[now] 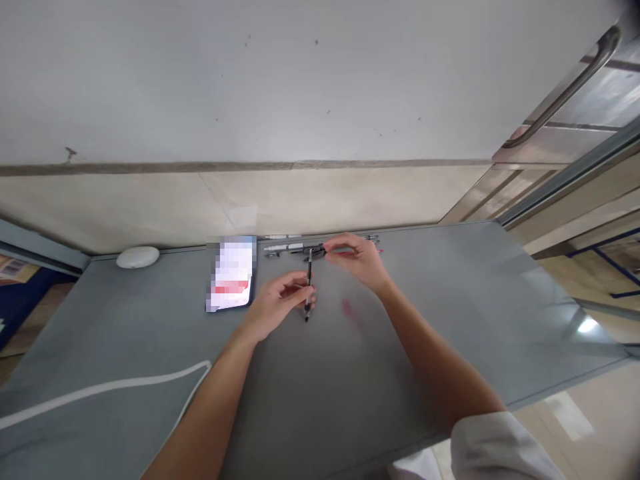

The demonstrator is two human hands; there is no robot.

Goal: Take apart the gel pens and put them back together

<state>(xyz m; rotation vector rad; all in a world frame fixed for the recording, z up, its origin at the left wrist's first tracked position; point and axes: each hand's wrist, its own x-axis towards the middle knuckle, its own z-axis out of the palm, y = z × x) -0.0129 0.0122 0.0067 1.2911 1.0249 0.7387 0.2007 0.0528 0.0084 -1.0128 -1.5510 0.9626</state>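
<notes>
My left hand [283,303] is closed round a black pen [309,280] with a pale section, its dark tip pointing toward me. Thumb and fingers of my right hand [356,257] are pinched together just beyond the pen's far end. Something small and dark shows at those fingertips, too small to name. Behind both hands, several pens lie along the table's back edge, among them a white pen [283,247]. My right hand partly covers these pens, and a bit of red shows beside it.
The grey table [450,287] stands against a wall. Left of my left hand is a phone [233,273] with a lit screen. A white oval case [138,257] sits at the back left. A white cable [110,388] crosses the table's left side. A metal handle [565,100] is at right.
</notes>
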